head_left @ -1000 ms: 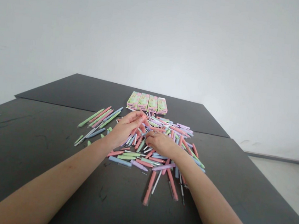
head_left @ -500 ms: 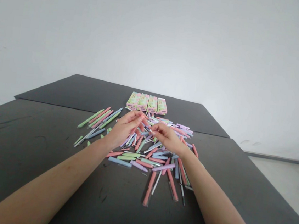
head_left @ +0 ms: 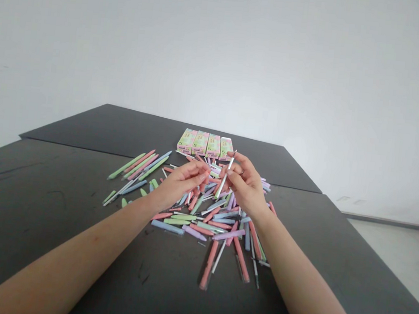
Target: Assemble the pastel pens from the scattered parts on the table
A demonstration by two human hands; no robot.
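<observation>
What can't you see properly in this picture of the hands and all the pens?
Head view only:
- Print on the four boxes: too small to read.
- What the left hand pinches: hidden by its own fingers.
- Lower end of the thin white refill in the right hand: lost against the pen pile.
- Pens beneath both hands: covered.
- Elbows: cut off by the bottom edge.

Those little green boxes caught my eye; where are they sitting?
In the head view, the four boxes stand side by side on the dark table, just beyond the pen pile and both hands.
</observation>
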